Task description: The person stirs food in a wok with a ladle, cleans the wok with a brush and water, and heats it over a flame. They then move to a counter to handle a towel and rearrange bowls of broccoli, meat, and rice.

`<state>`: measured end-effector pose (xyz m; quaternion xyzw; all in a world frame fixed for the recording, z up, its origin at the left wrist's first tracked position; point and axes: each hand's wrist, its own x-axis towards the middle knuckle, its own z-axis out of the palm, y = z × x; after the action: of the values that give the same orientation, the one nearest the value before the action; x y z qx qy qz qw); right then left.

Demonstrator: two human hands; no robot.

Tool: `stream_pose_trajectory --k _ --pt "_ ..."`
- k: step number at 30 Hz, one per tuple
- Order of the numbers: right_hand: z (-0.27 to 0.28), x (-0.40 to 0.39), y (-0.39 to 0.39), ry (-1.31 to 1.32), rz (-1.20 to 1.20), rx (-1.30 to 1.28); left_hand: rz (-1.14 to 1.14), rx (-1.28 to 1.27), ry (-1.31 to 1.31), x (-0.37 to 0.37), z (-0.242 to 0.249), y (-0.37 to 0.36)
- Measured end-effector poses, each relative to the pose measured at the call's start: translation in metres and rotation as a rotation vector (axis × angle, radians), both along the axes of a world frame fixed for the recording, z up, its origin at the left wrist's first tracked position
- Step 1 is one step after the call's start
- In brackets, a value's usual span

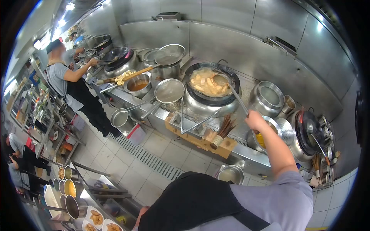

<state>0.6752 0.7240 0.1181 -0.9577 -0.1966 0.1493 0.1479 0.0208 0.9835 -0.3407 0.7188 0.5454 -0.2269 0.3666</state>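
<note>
head view: which step is the person at?

stirring or turning, it seems. the right hand (pixel 255 120) has its fingers clenched round the handle of a ladle (pixel 241 101); the bowl dips into pale food (pixel 204 81) in the wok (pixel 233 75), ahead and left of those fingers.

and the left hand?

out of sight; its grip cannot be told.

what does the next move call for?

probably a steady sweep under the pieces, clear of the bamboo brush (pixel 222 133) nearer the body, left of the fingers.

Black wok (pixel 208 99), golden food (pixel 206 83), silver ladle (pixel 239 100)
</note>
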Motion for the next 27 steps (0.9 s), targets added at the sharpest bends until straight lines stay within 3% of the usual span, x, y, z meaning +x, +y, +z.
stream_pose_trajectory --k 3,5,9,13,14,16,18,20,24,27 --pt "-0.006 -0.005 -0.019 -0.132 0.042 -0.068 -0.043 0.022 -0.015 0.019 -0.015 0.010" --pt "-0.008 -0.003 -0.031 -0.298 0.110 -0.162 -0.074 0.000 -0.143 0.043 0.011 0.012" --pt "0.020 -0.007 -0.043 -0.238 0.122 -0.219 0.003 -0.071 -0.196 0.090 0.087 0.008" --pt "0.065 -0.023 -0.038 -0.357 0.154 -0.225 0.067 -0.095 -0.215 0.130 0.143 0.031" --pt "0.071 -0.026 -0.032 -0.373 0.152 -0.221 0.077 -0.084 -0.227 0.139 0.144 0.045" --pt "0.067 -0.021 -0.016 -0.370 0.168 -0.221 0.112 -0.043 -0.367 0.143 0.089 0.095" --pt "0.056 -0.013 0.008 -0.368 0.182 -0.223 0.085 0.052 -0.492 0.183 0.125 0.133" --pt "0.034 -0.005 0.041 -0.293 0.131 -0.366 0.049 0.230 -0.648 0.214 0.117 0.183" --pt "0.019 -0.002 0.086 -0.281 0.094 -0.415 0.018 0.438 -0.799 0.306 0.238 0.231" --pt "0.008 -0.004 0.115 -0.266 0.071 -0.437 -0.113 0.624 -0.958 0.355 0.265 0.274"
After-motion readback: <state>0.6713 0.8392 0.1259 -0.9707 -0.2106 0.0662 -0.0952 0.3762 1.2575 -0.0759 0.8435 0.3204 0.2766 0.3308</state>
